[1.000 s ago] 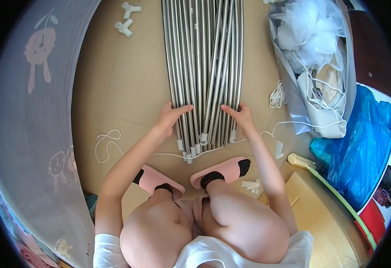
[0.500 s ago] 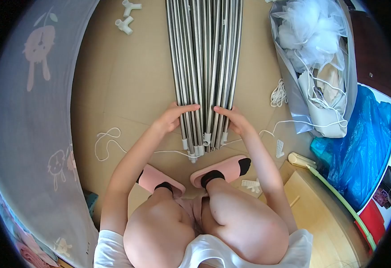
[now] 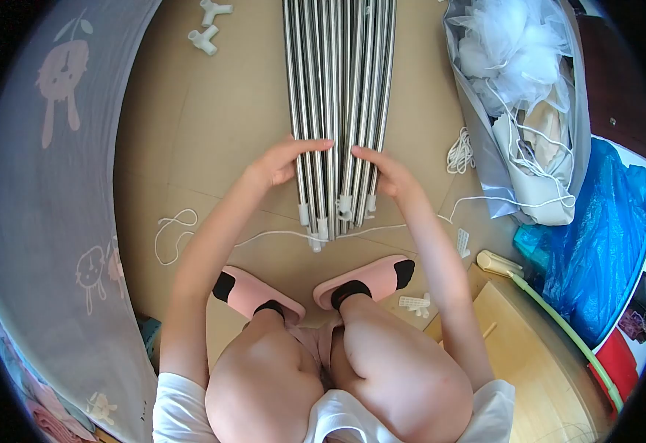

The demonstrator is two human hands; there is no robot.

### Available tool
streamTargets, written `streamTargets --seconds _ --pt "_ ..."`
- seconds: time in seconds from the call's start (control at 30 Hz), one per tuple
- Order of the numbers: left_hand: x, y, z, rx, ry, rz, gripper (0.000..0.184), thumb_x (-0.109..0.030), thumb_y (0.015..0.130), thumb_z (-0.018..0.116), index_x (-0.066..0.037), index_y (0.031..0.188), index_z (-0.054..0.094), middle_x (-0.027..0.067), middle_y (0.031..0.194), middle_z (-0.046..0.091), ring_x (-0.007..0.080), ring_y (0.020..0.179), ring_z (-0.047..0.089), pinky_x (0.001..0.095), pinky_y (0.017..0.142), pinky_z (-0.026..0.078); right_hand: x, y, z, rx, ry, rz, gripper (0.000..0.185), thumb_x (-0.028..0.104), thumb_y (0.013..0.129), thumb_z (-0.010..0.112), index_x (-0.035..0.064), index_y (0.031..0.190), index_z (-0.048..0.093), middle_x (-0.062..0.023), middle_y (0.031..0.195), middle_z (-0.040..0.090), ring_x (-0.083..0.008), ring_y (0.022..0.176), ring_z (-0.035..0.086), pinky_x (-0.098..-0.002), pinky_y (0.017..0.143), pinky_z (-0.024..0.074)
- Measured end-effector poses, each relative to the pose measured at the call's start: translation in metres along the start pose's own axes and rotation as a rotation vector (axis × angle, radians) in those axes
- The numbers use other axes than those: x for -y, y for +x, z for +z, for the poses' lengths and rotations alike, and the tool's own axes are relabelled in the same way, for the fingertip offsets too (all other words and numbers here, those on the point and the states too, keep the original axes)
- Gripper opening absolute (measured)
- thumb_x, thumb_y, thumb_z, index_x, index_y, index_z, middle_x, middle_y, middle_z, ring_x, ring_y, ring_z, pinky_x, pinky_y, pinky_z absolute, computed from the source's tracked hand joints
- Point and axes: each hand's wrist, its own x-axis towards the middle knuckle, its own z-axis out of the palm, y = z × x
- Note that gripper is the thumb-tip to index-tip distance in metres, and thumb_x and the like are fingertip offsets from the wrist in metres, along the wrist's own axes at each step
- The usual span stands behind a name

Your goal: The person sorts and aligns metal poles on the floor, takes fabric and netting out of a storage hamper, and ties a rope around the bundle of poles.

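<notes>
A bundle of shiny metal tubes (image 3: 338, 88) lies lengthwise on the floor in front of me and runs out past the top of the view. Several near ends carry white plastic fittings (image 3: 315, 240). My left hand (image 3: 282, 159) grips the bundle's left side, its thumb laid across the top of the tubes. On the opposite side my right hand (image 3: 389, 170) does the same, thumb pointing inward. The fingertips under the tubes are hidden. A thin white cord (image 3: 264, 236) trails over the floor close to the near tube ends.
Two white pipe connectors (image 3: 203, 40) lie at the upper left. A grey bag (image 3: 478, 111) with white netting stands at the right, beside blue plastic (image 3: 603, 244) and a wooden board (image 3: 530, 354). Grey rabbit-print fabric (image 3: 50, 207) hangs at the left. Pink slippers (image 3: 264, 292) are below the tubes.
Both hands and the tube bundle have moved a little away from me, toward the top of the view. The tubes sit slightly closer together, and more of the cord shows.
</notes>
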Motion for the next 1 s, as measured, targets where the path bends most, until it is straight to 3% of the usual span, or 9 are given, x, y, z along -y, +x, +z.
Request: streamTargets --seconds 0.1,0.17,0.2,0.37,0.47,0.57,0.6,0.83,1.0 --pt "-0.021 0.013 -0.003 0.006 0.039 0.017 0.044 -0.01 0.071 0.069 0.002 0.109 0.049 0.0117 0.101 0.058 0.0183 0.087 0.059 0.0312 0.078 0.05 0.021 0.009 0.002 0.026 -0.009 -0.003 0.048 0.013 0.072 0.069 -0.0017 0.112 0.046 -0.0119 0.101 0.059 -0.0201 0.09 0.059 -0.0355 0.078 0.0505" --pt "-0.038 0.02 -0.002 0.017 0.171 0.027 0.052 -0.011 0.072 0.068 0.001 0.116 0.043 0.0117 0.106 0.055 0.0193 0.093 0.057 0.0334 0.082 0.048 0.03 0.017 0.003 0.039 -0.005 -0.033 0.045 0.013 0.072 0.068 -0.0022 0.109 0.048 -0.0122 0.099 0.06 -0.0207 0.086 0.061 -0.0353 0.075 0.0518" --pt "-0.042 0.021 -0.001 -0.034 0.205 0.086 0.048 -0.007 0.07 0.068 0.002 0.111 0.046 0.0123 0.101 0.058 0.0199 0.086 0.06 0.0321 0.078 0.05 0.033 0.02 0.004 0.03 -0.021 -0.065 0.045 0.012 0.072 0.068 -0.0025 0.109 0.048 -0.0125 0.098 0.06 -0.021 0.085 0.061 -0.0351 0.075 0.0521" --pt "-0.046 0.034 -0.011 -0.099 0.373 0.181 0.049 -0.01 0.072 0.067 0.0 0.114 0.044 0.0134 0.102 0.057 0.0202 0.088 0.059 0.0326 0.078 0.051 0.034 0.035 0.009 -0.008 -0.008 -0.076 0.042 0.011 0.071 0.068 0.0004 0.107 0.049 -0.0112 0.096 0.06 -0.0205 0.085 0.061 -0.0349 0.074 0.0523" --pt "-0.037 0.031 -0.018 -0.026 -0.197 0.013 0.042 -0.021 0.078 0.063 0.0 0.111 0.048 0.0137 0.099 0.058 0.0205 0.087 0.06 0.0344 0.077 0.052 0.035 0.029 0.015 0.018 0.015 -0.071 0.044 0.015 0.072 0.069 -0.0009 0.107 0.049 -0.011 0.097 0.06 -0.02 0.085 0.06 -0.0354 0.076 0.0514" --pt "-0.025 0.028 -0.025 0.15 -0.47 0.007 0.049 -0.04 0.084 0.05 0.001 0.111 0.049 0.0153 0.101 0.058 0.0242 0.088 0.06 0.0379 0.079 0.051 0.033 0.025 0.022 0.055 0.034 -0.092 0.048 0.022 0.073 0.068 -0.0023 0.109 0.048 -0.0113 0.099 0.059 -0.0194 0.086 0.06 -0.0342 0.078 0.0503" --pt "-0.021 0.028 -0.025 0.105 -0.485 0.04 0.056 -0.047 0.083 0.047 0.0 0.112 0.049 0.0151 0.104 0.057 0.0251 0.09 0.059 0.0392 0.08 0.049 0.034 0.023 0.024 0.022 0.005 -0.11 0.05 0.023 0.073 0.068 -0.0022 0.109 0.047 -0.0113 0.099 0.059 -0.0192 0.086 0.06 -0.0338 0.078 0.0502" --pt "0.01 0.034 -0.014 0.101 -0.519 0.171 0.068 -0.061 0.081 0.037 -0.005 0.117 0.048 0.0133 0.107 0.056 0.0254 0.092 0.058 0.039 0.082 0.047 0.024 0.009 0.027 -0.096 -0.239 -0.257 0.063 0.037 0.074 0.064 -0.0022 0.118 0.043 -0.0105 0.106 0.056 -0.0172 0.096 0.055 -0.0289 0.085 0.0418" --pt "0.023 0.041 0.001 0.203 -0.599 0.201 0.087 -0.074 0.072 0.027 -0.007 0.126 0.038 0.0149 0.121 0.046 0.0301 0.107 0.049 0.0448 0.092 0.04 0.024 -0.009 0.034 -0.126 -0.338 -0.278 0.066 0.043 0.076 0.061 -0.0026 0.12 0.042 -0.012 0.113 0.052 -0.0181 0.104 0.049 -0.0294 0.092 0.0351"
